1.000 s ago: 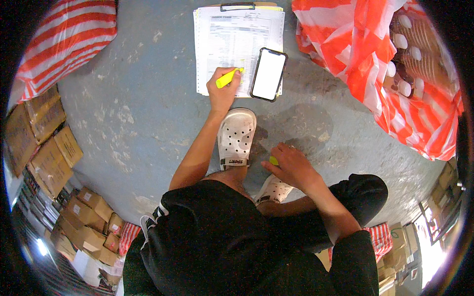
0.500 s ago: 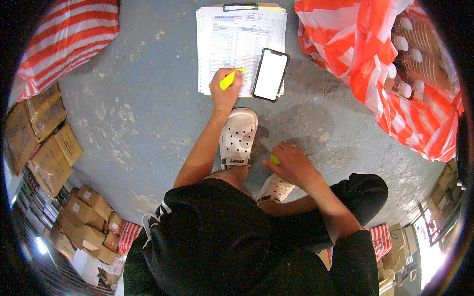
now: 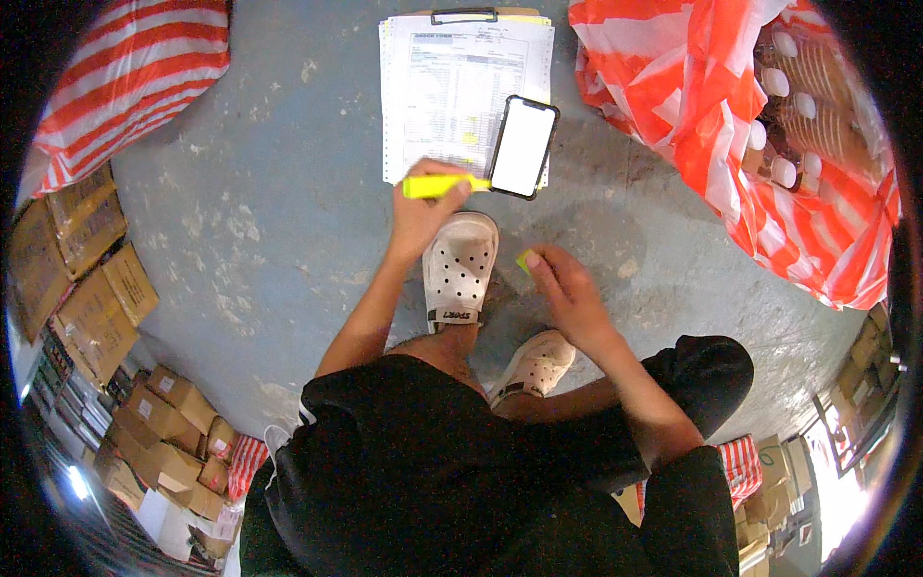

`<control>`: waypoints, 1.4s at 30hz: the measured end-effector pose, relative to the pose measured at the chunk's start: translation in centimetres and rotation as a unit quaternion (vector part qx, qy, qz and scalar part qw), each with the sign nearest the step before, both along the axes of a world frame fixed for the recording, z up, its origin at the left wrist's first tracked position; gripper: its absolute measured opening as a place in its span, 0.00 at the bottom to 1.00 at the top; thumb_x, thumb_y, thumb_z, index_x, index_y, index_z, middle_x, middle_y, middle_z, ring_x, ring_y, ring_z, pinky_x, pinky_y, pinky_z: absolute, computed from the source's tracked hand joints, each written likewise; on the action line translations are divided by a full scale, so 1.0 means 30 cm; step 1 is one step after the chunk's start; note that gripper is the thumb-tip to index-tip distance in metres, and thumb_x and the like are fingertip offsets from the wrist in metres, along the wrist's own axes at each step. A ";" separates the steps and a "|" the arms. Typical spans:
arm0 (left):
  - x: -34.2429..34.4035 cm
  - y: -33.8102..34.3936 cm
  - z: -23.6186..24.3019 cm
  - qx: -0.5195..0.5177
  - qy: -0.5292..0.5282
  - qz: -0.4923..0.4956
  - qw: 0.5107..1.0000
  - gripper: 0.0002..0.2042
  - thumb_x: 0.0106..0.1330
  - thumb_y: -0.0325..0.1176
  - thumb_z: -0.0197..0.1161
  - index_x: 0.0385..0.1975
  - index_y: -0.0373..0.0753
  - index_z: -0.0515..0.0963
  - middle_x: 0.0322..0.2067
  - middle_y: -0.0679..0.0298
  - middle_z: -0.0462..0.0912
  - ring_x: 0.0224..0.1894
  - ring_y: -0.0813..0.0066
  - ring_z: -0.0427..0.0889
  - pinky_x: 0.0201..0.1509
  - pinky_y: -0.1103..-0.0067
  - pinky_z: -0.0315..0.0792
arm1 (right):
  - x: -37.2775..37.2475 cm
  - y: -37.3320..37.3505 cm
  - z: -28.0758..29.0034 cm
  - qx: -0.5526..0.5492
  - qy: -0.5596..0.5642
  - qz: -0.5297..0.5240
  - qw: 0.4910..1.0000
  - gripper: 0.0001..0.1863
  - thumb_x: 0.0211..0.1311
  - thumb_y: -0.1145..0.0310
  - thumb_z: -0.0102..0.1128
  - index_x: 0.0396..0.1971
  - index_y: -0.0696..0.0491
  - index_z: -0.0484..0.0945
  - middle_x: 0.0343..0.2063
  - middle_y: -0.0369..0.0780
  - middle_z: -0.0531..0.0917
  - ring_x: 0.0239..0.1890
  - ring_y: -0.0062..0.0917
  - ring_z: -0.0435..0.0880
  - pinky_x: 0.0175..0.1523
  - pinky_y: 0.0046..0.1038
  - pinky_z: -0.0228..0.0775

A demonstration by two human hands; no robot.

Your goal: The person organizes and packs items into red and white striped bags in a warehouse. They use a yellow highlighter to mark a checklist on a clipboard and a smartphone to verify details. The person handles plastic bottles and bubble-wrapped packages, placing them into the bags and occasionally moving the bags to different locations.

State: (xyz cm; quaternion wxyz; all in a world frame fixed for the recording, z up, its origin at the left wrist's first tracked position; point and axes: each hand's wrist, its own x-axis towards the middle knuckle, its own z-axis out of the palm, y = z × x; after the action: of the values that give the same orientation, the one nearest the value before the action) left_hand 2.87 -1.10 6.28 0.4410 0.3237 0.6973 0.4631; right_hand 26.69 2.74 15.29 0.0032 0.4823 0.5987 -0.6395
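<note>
Two red-and-white striped plastic bags fill my upper corners: the bag at upper right [image 3: 692,125] gapes on clear plastic bottles with white caps [image 3: 776,82], while the bag at upper left [image 3: 144,77] hides its contents. Brown cardboard boxes [image 3: 106,313] line the left edge, their insides out of sight. My left hand [image 3: 420,216] is at upper centre, fingers closed round a fat yellow highlighter [image 3: 433,186] lying nearly level, its tip pointing right, close to the phone's lower corner; I cannot tell if they touch. My right hand [image 3: 572,293], right of centre, pinches a small yellow-green cap [image 3: 525,260] between thumb and fingers. At top centre, white printed sheets [image 3: 423,106] lie under a black metal clip [image 3: 463,15], with yellow marks on them. A black-cased smartphone [image 3: 525,149] covers their lower right. Below my left hand is a white perforated clog [image 3: 461,264].
</note>
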 end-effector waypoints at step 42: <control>-0.003 -0.233 0.163 0.095 -0.230 -0.061 0.967 0.15 0.63 0.37 0.66 0.43 0.31 0.78 0.34 0.56 0.82 0.33 0.69 0.83 0.36 0.77 0.77 | -0.151 -0.018 0.035 0.057 0.244 -0.069 0.966 0.12 0.72 0.67 0.53 0.50 0.55 0.67 0.35 0.40 0.74 0.40 0.20 0.73 0.45 0.27 0.67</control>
State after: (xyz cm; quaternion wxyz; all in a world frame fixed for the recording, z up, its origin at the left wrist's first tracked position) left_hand 2.79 -8.11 11.18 0.5841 0.2909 0.5093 0.5611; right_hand 22.17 2.19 16.35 -0.2148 0.3518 0.5821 -0.7009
